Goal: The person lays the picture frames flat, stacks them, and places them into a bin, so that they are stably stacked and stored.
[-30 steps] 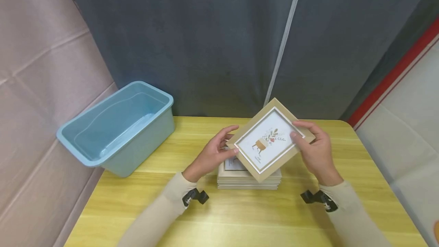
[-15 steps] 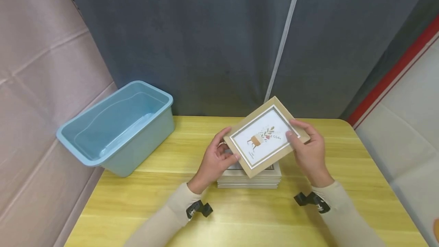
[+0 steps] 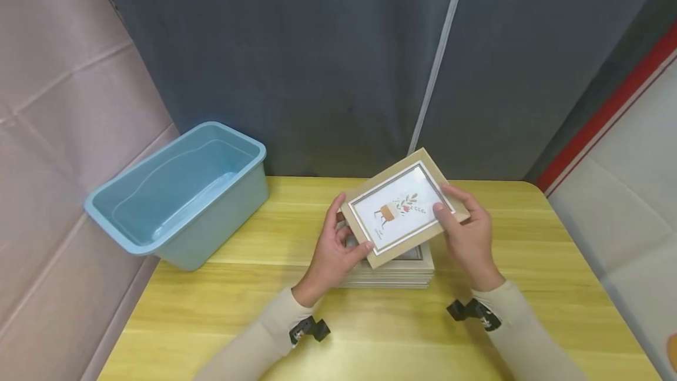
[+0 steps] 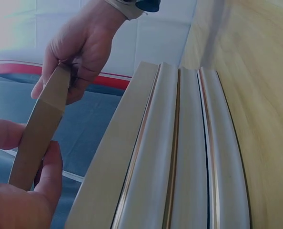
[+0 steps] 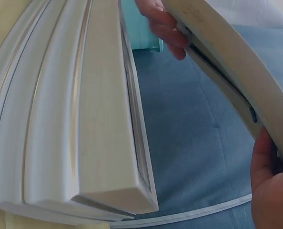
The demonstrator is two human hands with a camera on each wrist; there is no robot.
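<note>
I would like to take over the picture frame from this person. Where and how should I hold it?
Probably pinch the picture frame across its far long edge, coming from the far side: the left hand and right hand hold it at either end, while that edge is bare and straight.

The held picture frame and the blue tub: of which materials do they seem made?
Held picture frame: probably wood or wood-like board, matte, going by its plain tan border. Blue tub: likely moulded plastic, smooth with slight sheen, from its rounded rim and inner highlight.
</note>
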